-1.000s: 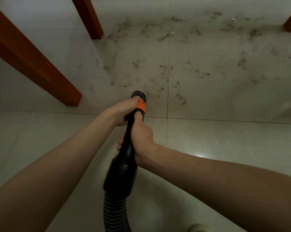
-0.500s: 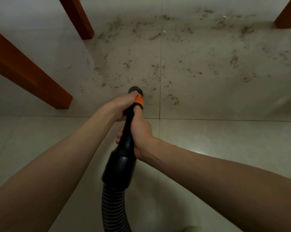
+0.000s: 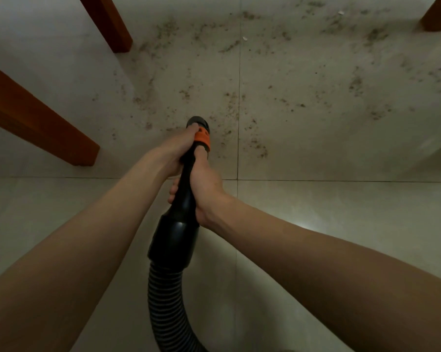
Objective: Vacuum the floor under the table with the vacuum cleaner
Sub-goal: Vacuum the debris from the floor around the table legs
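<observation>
Both hands hold the black vacuum wand (image 3: 186,179). The left hand (image 3: 175,151) is wrapped round it at the front, just behind the orange collar (image 3: 202,140). The right hand (image 3: 205,185) is curled round it directly behind the left, ahead of the thick cuff (image 3: 173,240) where the ribbed hose (image 3: 167,308) joins. So each grip is closed on the wand.

The open tip (image 3: 197,121) pointing ahead of the front grip has no floor head that I can see.

The step in hand looks like the start of the sweep: dirt (image 3: 252,141) lies scattered over the floor (image 3: 316,212) ahead and to the right of the grips, between 3 wooden desk legs (image 3: 36,115), and little seems cleared. Next, I judge, the tip must drop close to the tile and travel forward through the specks, steering wide of the near leg to the left.
</observation>
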